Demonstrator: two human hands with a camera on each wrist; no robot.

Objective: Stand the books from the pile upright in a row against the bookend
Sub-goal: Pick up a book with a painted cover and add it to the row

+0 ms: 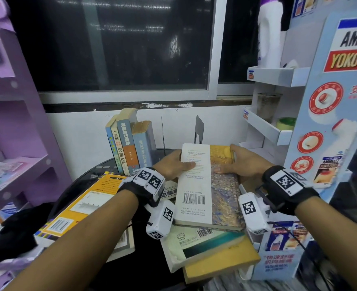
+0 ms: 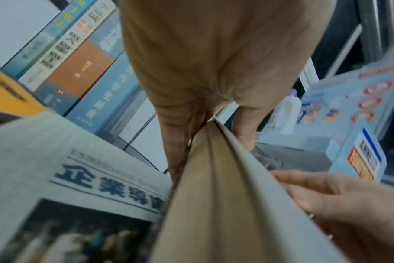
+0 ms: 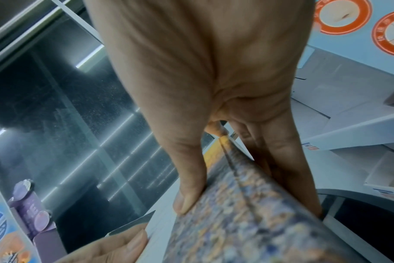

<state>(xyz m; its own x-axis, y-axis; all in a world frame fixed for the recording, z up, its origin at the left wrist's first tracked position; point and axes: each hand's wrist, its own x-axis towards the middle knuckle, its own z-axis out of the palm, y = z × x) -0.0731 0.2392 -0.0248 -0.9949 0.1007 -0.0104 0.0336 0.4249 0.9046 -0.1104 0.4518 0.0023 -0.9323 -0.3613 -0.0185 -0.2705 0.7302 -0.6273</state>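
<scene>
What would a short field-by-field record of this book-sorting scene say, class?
held book: white and painted back cover, flat, lifted over the pile
left hand: grips the book's left edge, thumb on the cover
right hand: grips its right edge, thumb on top
standing row: four books, leaning, at the back of the table
bookend: dark metal plate, right of the row, a gap between
pile: books lying flat below the held one
</scene>
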